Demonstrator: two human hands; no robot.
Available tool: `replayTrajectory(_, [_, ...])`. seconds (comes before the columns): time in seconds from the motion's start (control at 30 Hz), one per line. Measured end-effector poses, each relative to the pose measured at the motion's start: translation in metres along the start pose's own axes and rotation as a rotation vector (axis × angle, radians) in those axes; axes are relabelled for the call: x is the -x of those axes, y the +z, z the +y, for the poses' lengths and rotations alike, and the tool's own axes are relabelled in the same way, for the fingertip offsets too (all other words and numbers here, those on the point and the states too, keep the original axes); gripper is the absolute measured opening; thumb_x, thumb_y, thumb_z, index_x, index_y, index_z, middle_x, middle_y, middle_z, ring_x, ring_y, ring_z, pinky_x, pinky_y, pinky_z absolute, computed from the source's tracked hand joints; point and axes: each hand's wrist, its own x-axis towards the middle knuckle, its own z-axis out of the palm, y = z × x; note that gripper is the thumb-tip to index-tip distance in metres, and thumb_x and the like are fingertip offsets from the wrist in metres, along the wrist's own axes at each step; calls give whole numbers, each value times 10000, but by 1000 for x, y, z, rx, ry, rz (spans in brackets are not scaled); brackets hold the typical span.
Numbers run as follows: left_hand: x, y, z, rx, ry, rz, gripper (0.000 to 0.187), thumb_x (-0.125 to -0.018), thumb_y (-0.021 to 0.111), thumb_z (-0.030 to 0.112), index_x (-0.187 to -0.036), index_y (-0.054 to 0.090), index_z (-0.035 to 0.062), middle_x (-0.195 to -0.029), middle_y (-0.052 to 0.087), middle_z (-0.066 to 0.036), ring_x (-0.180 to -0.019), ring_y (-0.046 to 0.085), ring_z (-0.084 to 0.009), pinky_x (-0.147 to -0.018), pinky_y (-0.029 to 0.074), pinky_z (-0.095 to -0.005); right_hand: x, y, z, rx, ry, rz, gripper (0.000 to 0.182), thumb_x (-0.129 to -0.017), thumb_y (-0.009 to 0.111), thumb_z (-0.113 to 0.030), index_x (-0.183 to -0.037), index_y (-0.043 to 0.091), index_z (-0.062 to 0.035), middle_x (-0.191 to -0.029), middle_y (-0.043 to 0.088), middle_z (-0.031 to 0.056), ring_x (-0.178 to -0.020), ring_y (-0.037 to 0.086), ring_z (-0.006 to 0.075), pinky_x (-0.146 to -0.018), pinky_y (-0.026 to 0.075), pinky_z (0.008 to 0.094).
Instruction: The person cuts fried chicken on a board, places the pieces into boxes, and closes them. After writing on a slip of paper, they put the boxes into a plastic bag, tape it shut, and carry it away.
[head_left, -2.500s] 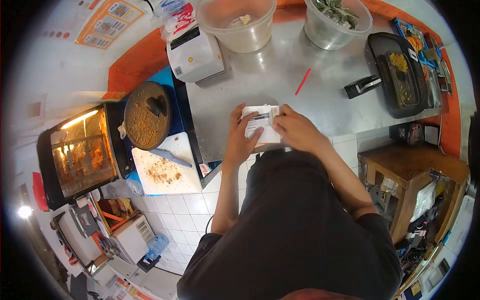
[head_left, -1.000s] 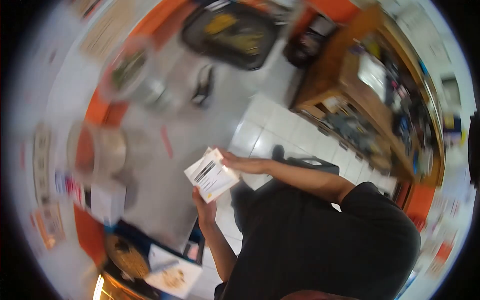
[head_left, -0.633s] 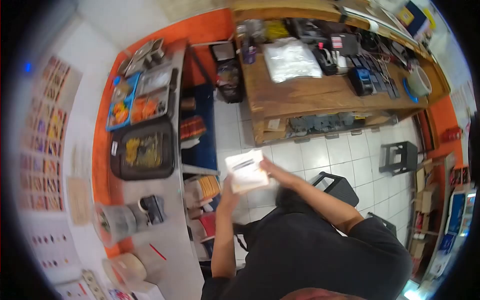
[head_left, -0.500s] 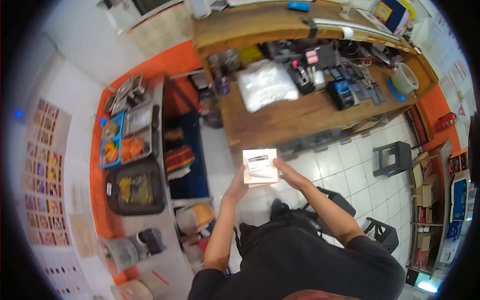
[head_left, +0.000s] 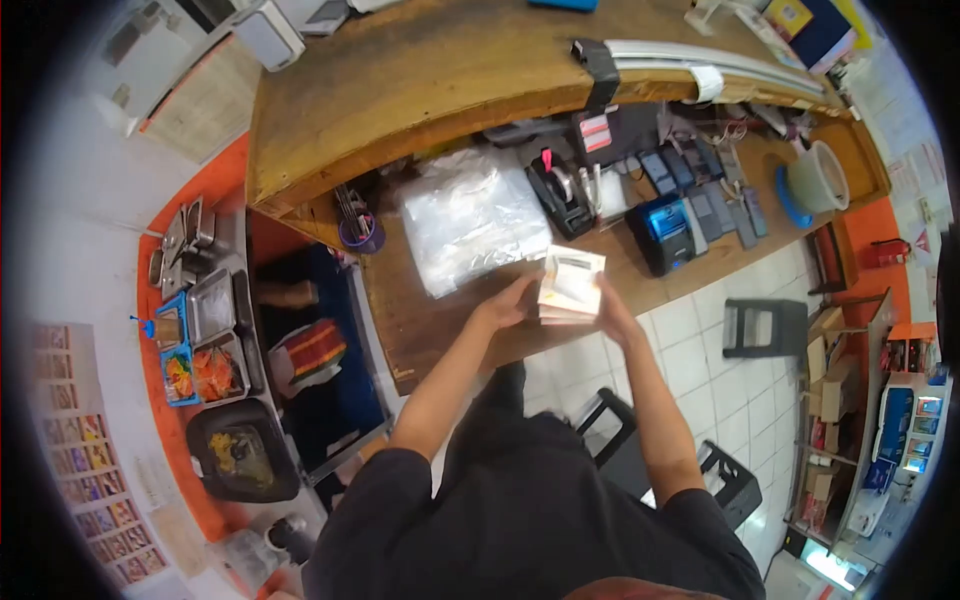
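A small white stack of what look like flat paper boxes or cards (head_left: 572, 283), with print on its top, is held over the front edge of the wooden counter. My left hand (head_left: 512, 302) closes on its left side, and my right hand (head_left: 615, 314) grips its right side. Just beyond it on the counter lies a pile of clear plastic bags (head_left: 470, 220). A black tape dispenser (head_left: 560, 195) stands beside the bags, with a blue and black card terminal or small printer (head_left: 666, 232) to its right.
The wooden counter (head_left: 430, 345) has a raised shelf (head_left: 420, 85) above it. A purple pen cup (head_left: 361, 235), several dark phone-like devices (head_left: 712, 207) and a white bucket (head_left: 818, 178) sit on it. Black stools (head_left: 765, 328) stand on the tiled floor. Food trays (head_left: 215, 370) line the left bench.
I have moved forward to the counter, which now appears closer. The white stack has gone from above the floor to over the counter's edge, still between my hands.
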Motion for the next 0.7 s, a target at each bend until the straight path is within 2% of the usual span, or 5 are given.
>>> replayTrajectory(0.1, [10,-5,34,-466,78,450,465,-934,589,358,-1313,516,101,-1415,456,-50,-1328,377,-190,-1085,315,-385,-5,-22,-1,65,-24,31,683,-986,385,-533,-1435,344,-19,-1441,430,130,-1326,410,239,-1114,294,398])
replayTrajectory(0.2, [2,-57,86,-906,965,651,190,-897,501,-29,-1050,607,10,-1084,628,-122,-1032,596,-255,-919,441,-343,15,-17,-13,44,-117,210,699,-978,397,-547,-1450,328,-37,-1493,350,141,-1364,345,262,-1111,285,437])
replayTrajectory(0.33, [-4,-120,149,-1537,871,722,165,-808,521,-98,-921,614,-21,-937,647,-156,-845,632,-257,-742,499,-340,54,-23,-14,-64,-179,421,776,-947,463,-567,-1481,262,-41,-1480,323,176,-1311,399,289,-1063,344,454])
replayTrajectory(0.4, [-9,-126,165,-1519,126,535,111,-739,623,-19,-850,616,-22,-791,648,-150,-748,630,-286,-665,496,-364,74,-32,-4,-44,-156,477,753,-947,473,-560,-1458,305,-32,-1426,391,166,-1253,452,271,-1007,410,431])
replayTrajectory(0.7, [-21,-122,180,-2036,363,424,196,-860,507,160,-753,626,47,-855,646,-162,-837,625,-362,-729,494,-441,149,-71,47,-193,-13,724,619,-950,501,-523,-1331,451,-38,-1223,537,123,-1070,576,253,-863,487,381])
